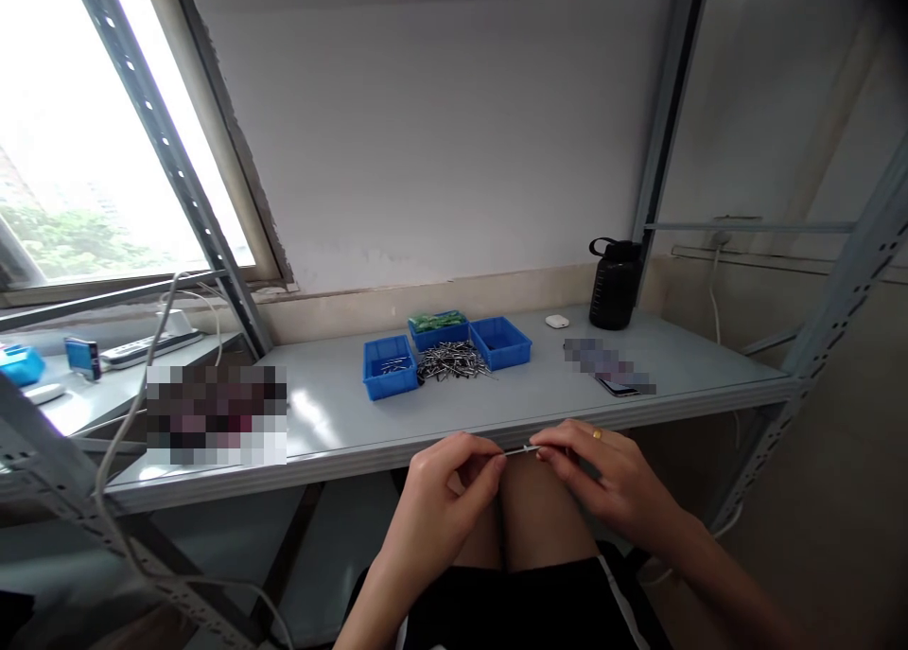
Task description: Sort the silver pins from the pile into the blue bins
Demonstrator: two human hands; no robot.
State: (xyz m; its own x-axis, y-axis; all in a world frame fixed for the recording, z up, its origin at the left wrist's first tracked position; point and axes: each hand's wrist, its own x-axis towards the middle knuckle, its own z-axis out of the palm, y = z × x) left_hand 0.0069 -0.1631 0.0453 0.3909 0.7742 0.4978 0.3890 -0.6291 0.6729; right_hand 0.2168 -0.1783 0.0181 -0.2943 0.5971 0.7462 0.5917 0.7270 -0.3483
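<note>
In front of the table edge, above my lap, my left hand (448, 491) pinches one end of a thin, pale stick-like piece (523, 449) between thumb and fingers. My right hand (608, 472), with a ring on one finger, pinches the other end. The piece lies nearly level between the hands and widens slightly near its middle; its exact kind is too small to make out. Beyond the hands, a loose pile of thin metal pieces (454, 360) lies on the table. A blue bin (392, 385) left of the pile holds several thin pieces.
A blue bin (444, 334) with green packets stands behind the pile, and another blue bin (509, 355) to its right. Farther right are a white case (557, 322), a phone (620, 385) partly blurred out, and a black bottle (614, 289). Metal shelf posts (237, 311) flank the table.
</note>
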